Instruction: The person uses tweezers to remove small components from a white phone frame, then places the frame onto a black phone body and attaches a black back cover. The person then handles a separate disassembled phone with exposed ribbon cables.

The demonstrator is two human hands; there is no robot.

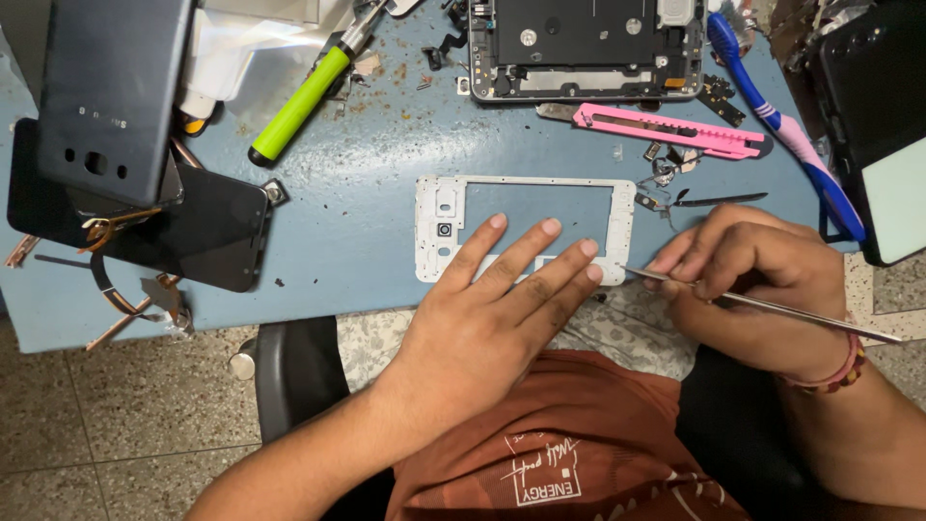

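**White phone frame pinned flat, thin tool at its corner**

Your left hand (502, 299) lies spread and flat, fingers apart, pressing down on the lower edge of the white phone frame (526, 183). That frame rests on the blue desk (357, 222) near its front edge, lying flat with its long side running left to right and its open window showing the desk through it. Your fingertips cover the frame's bottom rail; the top rail and the left end with its small round camera hole are uncovered.

Your right hand (748, 280) is closed around a thin metal tool (772, 306), pinched between thumb and fingers. The tool's tip touches the frame's lower right corner, just beside your left forefinger; its handle runs out to the right past your wrist, which wears a beaded bracelet (834, 374).

Behind the frame, a pink utility knife (666, 130) lies across the desk, and beyond it a dismantled phone body (584, 48) sits open. A blue toothbrush (781, 125) slants down the right side. To the left lie a green-handled screwdriver (299, 101), a dark phone back cover (111, 92) and a black phone (193, 232) beneath it. Small loose parts are scattered near the knife.
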